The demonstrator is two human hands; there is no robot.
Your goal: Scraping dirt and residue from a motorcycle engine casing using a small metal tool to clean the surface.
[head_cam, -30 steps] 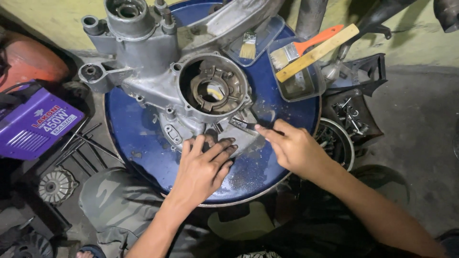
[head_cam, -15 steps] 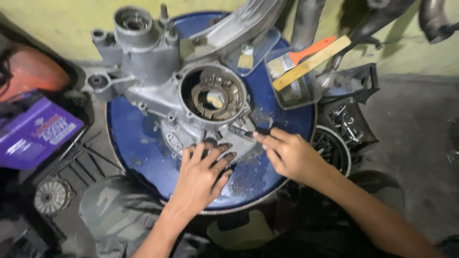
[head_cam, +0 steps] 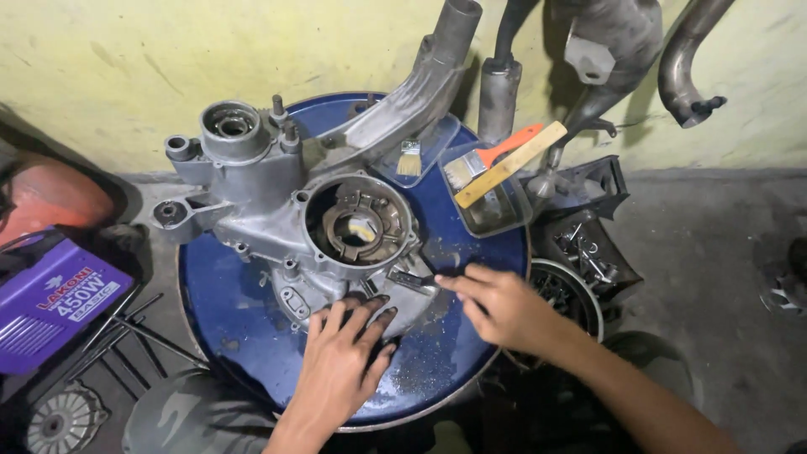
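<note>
Engine crankcase [head_cam: 286, 210] sits centre frame on the blue drum lid [head_cam: 244, 336]. Left hand [head_cam: 340, 361] spread flat, bracing its lower edge. Right hand [head_cam: 496, 307] pinches a small dark tool [head_cam: 410, 279] at the casing rim (tip unclear). Step: working the rim; next move likely needs steady bracing

Left hand [head_cam: 340, 370] flat on grey engine casing [head_cam: 311, 223] atop blue drum [head_cam: 244, 328], right hand [head_cam: 504, 307] pinching small metal part [head_cam: 412, 279].
</note>
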